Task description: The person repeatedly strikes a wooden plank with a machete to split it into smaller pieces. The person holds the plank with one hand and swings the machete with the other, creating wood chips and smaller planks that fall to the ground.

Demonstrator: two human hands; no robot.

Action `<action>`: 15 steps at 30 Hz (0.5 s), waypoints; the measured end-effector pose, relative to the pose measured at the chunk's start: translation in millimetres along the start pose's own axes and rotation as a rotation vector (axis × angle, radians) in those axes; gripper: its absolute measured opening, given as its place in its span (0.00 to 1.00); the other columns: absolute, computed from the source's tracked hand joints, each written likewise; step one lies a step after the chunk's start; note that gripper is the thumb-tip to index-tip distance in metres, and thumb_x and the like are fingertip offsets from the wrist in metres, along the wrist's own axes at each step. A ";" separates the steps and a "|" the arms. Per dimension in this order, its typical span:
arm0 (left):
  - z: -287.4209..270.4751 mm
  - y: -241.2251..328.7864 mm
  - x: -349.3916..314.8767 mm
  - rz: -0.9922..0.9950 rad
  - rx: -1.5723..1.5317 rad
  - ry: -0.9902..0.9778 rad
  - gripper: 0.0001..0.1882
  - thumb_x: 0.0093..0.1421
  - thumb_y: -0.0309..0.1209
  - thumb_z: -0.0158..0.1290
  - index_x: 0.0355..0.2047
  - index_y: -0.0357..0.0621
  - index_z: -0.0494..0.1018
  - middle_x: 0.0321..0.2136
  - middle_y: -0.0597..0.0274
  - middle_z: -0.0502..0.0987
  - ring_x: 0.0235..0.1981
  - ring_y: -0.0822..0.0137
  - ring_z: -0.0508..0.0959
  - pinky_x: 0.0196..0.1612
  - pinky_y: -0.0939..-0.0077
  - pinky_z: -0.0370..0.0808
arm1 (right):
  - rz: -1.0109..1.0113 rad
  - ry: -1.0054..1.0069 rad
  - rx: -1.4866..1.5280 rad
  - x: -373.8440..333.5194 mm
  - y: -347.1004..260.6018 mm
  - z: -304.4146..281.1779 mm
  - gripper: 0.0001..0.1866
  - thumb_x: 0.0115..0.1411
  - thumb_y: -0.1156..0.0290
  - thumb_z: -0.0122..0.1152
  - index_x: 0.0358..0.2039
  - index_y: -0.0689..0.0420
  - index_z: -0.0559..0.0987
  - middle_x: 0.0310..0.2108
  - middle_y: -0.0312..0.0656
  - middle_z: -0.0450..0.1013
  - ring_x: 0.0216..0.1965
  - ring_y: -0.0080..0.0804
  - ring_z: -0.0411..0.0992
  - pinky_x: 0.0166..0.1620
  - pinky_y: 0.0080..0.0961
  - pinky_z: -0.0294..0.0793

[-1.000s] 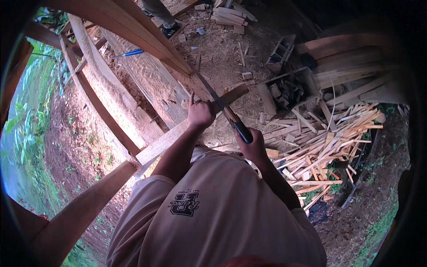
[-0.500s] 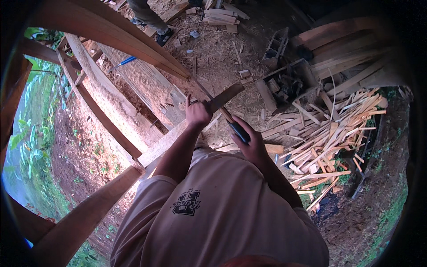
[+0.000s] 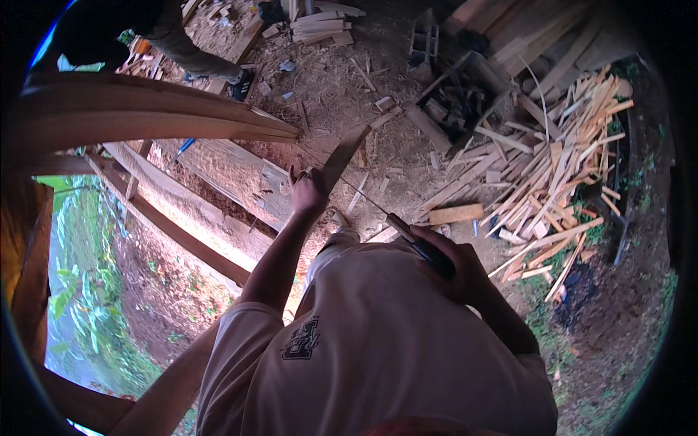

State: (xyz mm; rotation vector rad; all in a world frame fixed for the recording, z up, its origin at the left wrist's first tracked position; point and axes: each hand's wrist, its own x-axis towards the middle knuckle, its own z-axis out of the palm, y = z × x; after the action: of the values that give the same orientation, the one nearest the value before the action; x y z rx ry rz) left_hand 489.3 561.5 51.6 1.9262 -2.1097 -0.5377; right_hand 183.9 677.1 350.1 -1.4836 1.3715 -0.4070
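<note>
left hand (image 3: 308,192) fingers closed on wooden strip (image 3: 342,158), right hand (image 3: 452,267) apparently gripping dark-handled blade (image 3: 418,245)

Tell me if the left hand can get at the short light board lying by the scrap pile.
Probably not as things stand: the left hand grips the plank, and the short board lies on the ground beyond the right hand.

A heap of wood offcuts (image 3: 552,167) fills the frame's right, a curved beam (image 3: 145,116) crosses upper left, and green plants (image 3: 80,291) show at my lower left.
</note>
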 end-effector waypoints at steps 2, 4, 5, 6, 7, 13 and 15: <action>3.8 -9.5 0.1 0.132 0.044 0.086 0.13 0.65 0.33 0.42 0.37 0.37 0.74 0.28 0.42 0.82 0.38 0.45 0.84 0.76 0.47 0.44 | 0.151 0.031 0.007 0.8 -7.0 -3.8 0.25 0.62 0.63 0.70 0.56 0.58 0.74 0.41 0.52 0.82 0.42 0.46 0.83 0.43 0.35 0.80; 6.3 -10.7 -1.9 0.176 0.070 0.124 0.13 0.65 0.33 0.42 0.38 0.36 0.72 0.28 0.41 0.82 0.38 0.45 0.84 0.77 0.46 0.43 | 0.042 0.201 0.104 -1.3 2.4 7.2 0.20 0.61 0.60 0.72 0.46 0.57 0.74 0.25 0.46 0.79 0.27 0.42 0.81 0.32 0.35 0.76; 4.4 -4.4 -2.1 0.155 0.072 0.122 0.13 0.65 0.33 0.42 0.39 0.36 0.72 0.28 0.40 0.82 0.38 0.45 0.84 0.77 0.46 0.42 | 0.007 0.199 0.024 -1.0 7.0 7.3 0.20 0.60 0.60 0.72 0.44 0.58 0.75 0.23 0.47 0.77 0.25 0.42 0.80 0.31 0.34 0.75; 1.2 0.9 -1.8 0.131 0.075 0.121 0.13 0.65 0.33 0.42 0.39 0.36 0.72 0.28 0.40 0.82 0.37 0.45 0.84 0.77 0.47 0.42 | -0.028 0.194 -0.058 -1.3 11.2 5.4 0.19 0.60 0.60 0.72 0.43 0.58 0.75 0.21 0.47 0.76 0.23 0.42 0.79 0.30 0.34 0.75; -2.8 3.9 -1.1 0.115 0.092 0.070 0.13 0.65 0.33 0.42 0.40 0.36 0.72 0.28 0.40 0.82 0.37 0.45 0.84 0.77 0.47 0.42 | -0.063 0.188 -0.141 -1.0 13.7 3.0 0.19 0.60 0.59 0.72 0.41 0.58 0.76 0.20 0.47 0.75 0.22 0.42 0.78 0.29 0.34 0.74; -21.1 13.9 -3.5 0.015 0.067 -0.106 0.13 0.63 0.30 0.42 0.40 0.36 0.74 0.27 0.41 0.83 0.35 0.45 0.85 0.76 0.47 0.46 | 0.004 0.071 -0.095 12.7 -1.0 -3.9 0.16 0.59 0.60 0.72 0.27 0.59 0.77 0.18 0.48 0.71 0.17 0.42 0.70 0.26 0.36 0.67; -30.6 21.6 2.1 -0.053 0.068 -0.151 0.13 0.63 0.29 0.42 0.40 0.37 0.74 0.28 0.41 0.83 0.35 0.45 0.85 0.75 0.47 0.49 | 0.017 0.105 -0.095 22.5 -5.3 -8.4 0.16 0.59 0.61 0.73 0.26 0.59 0.77 0.18 0.47 0.71 0.18 0.43 0.70 0.26 0.37 0.67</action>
State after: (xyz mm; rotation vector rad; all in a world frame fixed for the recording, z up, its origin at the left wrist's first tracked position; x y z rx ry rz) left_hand 482.0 557.5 88.2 2.0431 -2.1991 -0.6491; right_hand 186.6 652.7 349.4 -1.5451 1.5031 -0.4186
